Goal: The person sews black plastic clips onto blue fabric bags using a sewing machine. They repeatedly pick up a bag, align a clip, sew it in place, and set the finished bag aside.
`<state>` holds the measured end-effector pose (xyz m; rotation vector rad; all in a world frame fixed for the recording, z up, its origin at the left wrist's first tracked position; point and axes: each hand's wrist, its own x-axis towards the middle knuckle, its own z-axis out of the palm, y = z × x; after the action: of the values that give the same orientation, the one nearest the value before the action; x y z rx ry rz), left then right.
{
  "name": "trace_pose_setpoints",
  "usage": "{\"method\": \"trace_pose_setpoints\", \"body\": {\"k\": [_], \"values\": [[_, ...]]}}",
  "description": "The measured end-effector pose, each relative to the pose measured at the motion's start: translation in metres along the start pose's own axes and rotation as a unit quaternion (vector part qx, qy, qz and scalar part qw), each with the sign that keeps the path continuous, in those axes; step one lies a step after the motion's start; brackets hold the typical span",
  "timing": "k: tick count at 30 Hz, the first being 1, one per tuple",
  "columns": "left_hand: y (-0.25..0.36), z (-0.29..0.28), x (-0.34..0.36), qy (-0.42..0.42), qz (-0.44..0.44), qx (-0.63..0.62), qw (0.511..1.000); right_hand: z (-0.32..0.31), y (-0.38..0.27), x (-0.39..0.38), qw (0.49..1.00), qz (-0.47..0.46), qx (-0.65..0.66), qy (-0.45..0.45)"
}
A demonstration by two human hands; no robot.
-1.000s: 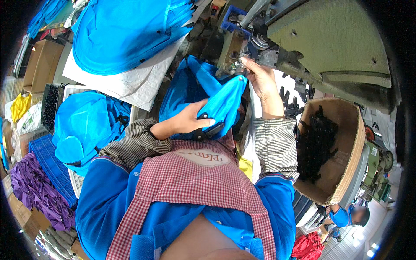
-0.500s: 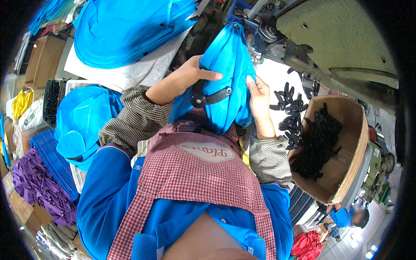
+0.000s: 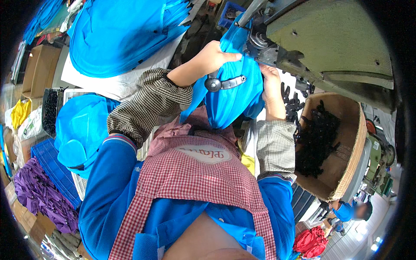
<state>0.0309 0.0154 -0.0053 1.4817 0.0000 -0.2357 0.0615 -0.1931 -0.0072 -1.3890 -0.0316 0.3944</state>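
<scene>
A folded blue fabric piece stretches away from my apron. On it lies a short black strap with a round black end and a metal stud at the other end. My left hand grips the cloth's left side, thumb on top and the other fingers mostly hidden. On its right edge my right hand pinches the cloth. The far end of the cloth reaches beside and partly behind the metal head of a green machine. That head hides where the cloth meets it.
A cardboard box of black plastic pieces stands right, with several loose black pieces beside it. Stacked blue fabric lies far left, and more blue fabric sits on a white crate. Another person is at lower right.
Both hands have moved away from me and rightward with the blue fabric, bringing its far end up to the machine's head. The strap has shifted along with the cloth.
</scene>
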Motion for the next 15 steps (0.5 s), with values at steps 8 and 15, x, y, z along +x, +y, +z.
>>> {"method": "trace_pose_setpoints", "body": {"k": [8, 15], "values": [[0.003, 0.008, 0.005, 0.032, -0.049, -0.079, 0.995, -0.017, 0.013, 0.017, 0.994, 0.094, -0.043, 0.032], [-0.003, 0.01, -0.003, 0.073, -0.113, -0.237, 0.962, 0.035, -0.014, -0.057, 0.889, -0.245, -0.339, 0.187]]}}
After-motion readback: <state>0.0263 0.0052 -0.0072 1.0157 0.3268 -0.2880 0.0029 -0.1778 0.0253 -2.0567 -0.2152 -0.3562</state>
